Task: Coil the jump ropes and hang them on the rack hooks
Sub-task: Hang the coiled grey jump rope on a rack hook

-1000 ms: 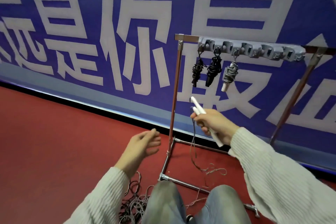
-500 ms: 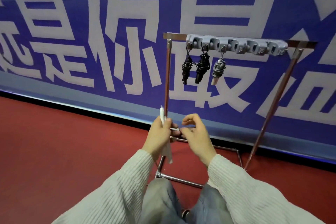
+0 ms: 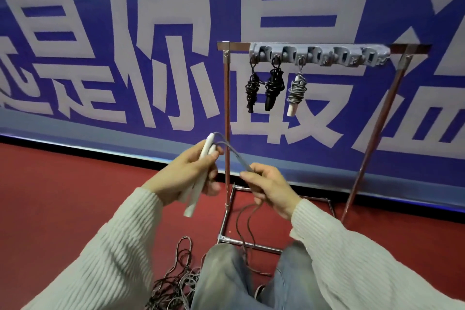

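My left hand [image 3: 186,176] grips the two white handles [image 3: 198,178] of a jump rope, held together and tilted. Its grey cord [image 3: 232,152] arcs from the handle tops to my right hand [image 3: 270,187], which pinches it; the rest of the cord hangs down to the floor. A metal rack [image 3: 227,108] stands ahead with a grey hook strip [image 3: 319,54] on its top bar. Two coiled black ropes [image 3: 253,90] [image 3: 274,88] and one coiled grey rope [image 3: 297,93] hang from the leftmost hooks.
A tangle of loose ropes [image 3: 176,282] lies on the red floor by my left knee. My knees in jeans [image 3: 226,274] are at the bottom centre. A blue banner [image 3: 125,45] with white characters covers the wall behind. Several hooks to the right are bare.
The handles passed from my right hand into my left. My right hand then moved apart from the left, drawing the cord out to the right, and the view tilted down a little.
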The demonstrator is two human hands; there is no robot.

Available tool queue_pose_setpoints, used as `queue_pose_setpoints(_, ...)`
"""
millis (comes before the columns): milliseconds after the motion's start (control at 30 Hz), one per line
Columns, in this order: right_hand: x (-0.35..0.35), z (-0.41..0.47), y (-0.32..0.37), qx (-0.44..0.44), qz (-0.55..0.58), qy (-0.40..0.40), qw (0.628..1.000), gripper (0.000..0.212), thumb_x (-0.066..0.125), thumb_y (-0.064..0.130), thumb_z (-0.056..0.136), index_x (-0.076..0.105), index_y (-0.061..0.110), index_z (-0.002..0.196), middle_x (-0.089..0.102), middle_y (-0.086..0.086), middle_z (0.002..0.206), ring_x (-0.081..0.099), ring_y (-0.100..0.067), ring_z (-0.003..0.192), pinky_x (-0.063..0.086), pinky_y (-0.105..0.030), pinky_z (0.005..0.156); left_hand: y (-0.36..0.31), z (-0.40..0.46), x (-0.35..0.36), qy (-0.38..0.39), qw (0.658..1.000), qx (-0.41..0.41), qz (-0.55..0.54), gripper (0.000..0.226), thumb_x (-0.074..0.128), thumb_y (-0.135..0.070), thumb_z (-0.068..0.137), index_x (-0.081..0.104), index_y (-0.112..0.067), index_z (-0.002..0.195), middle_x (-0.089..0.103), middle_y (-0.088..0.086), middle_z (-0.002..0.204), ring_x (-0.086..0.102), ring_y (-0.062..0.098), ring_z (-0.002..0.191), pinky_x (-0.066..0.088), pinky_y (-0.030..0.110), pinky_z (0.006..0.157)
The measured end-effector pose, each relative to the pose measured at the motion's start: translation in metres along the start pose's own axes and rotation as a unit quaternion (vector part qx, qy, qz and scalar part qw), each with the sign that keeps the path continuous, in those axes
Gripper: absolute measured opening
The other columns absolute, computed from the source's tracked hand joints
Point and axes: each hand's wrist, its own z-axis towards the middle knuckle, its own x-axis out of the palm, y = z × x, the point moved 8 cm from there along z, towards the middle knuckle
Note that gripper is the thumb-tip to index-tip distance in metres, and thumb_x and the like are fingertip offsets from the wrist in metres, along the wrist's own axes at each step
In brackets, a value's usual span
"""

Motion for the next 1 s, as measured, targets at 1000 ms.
queue_pose_setpoints(1000,-0.055,-0.021,0.056,-0.017,0.071,-0.15,0.986,0.017,0.054,0.03,0.102,0.057,0.014,0.095,0.031,0.004,0.06,0.021,-0.008,0.047,0.019,-0.021,0.039,0.038,0.011,0.091,-0.065,0.935,0.187,0.293,0.031,0.035,-0.05,0.105,0.051,-0.028,0.119,0.047,-0.003,0.067,0.043,0.015,0.057,0.041,0.045,0.058)
